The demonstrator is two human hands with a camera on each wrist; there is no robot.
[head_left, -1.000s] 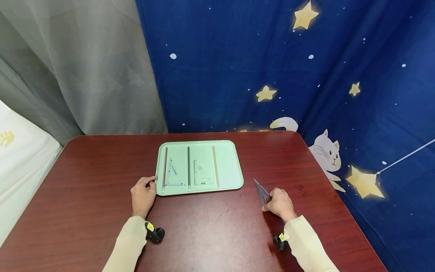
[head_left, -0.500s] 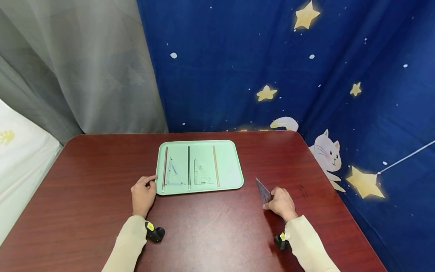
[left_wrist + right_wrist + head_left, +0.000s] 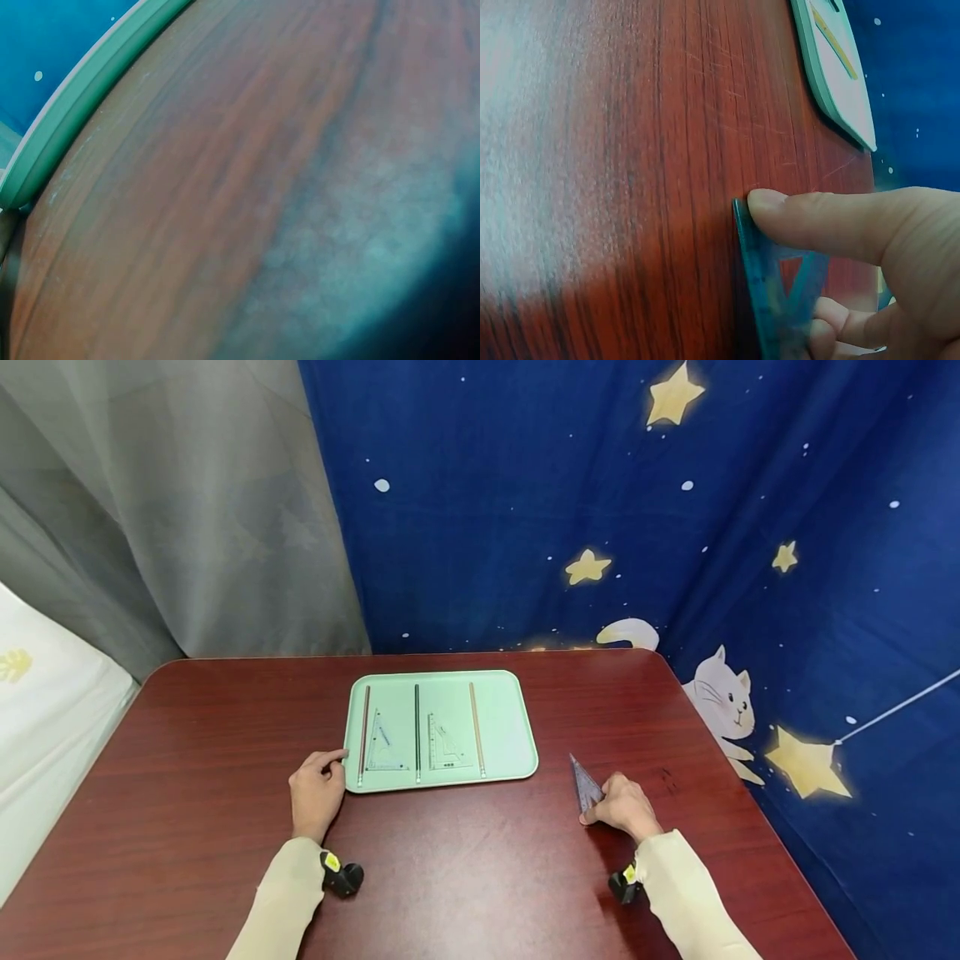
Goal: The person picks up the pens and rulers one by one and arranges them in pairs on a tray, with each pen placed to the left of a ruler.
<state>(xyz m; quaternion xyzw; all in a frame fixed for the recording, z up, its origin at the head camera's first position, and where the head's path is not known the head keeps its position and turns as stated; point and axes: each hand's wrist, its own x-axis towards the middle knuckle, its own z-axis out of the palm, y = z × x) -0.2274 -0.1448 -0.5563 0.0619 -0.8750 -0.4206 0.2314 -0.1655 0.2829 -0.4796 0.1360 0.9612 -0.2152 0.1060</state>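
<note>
My left hand (image 3: 315,793) is at the left side of a pale green tray (image 3: 502,764), its index finger and thumb pinching the rim; the left wrist view shows mostly tabletop and the tray's edge (image 3: 82,90). On the tray lie a red pencil (image 3: 364,727), a dark pencil (image 3: 417,727) and a natural-wood pencil (image 3: 476,722). Between them lie two clear set squares, one (image 3: 384,756) left of the dark pencil and another (image 3: 446,752) right of it. My right hand (image 3: 622,806) pinches a third set square (image 3: 587,789), tilted up from the table, right of the tray.
The dark red wooden table (image 3: 480,868) has rounded far corners. Beyond it hang a grey curtain (image 3: 210,510) and a blue curtain (image 3: 510,510) with stars and a cat. A black camera (image 3: 342,878) is strapped at the left wrist, another (image 3: 624,887) at the right.
The set square in my right hand has shifted slightly to the right, its tip swinging further from the tray. The left hand and the tray stay put.
</note>
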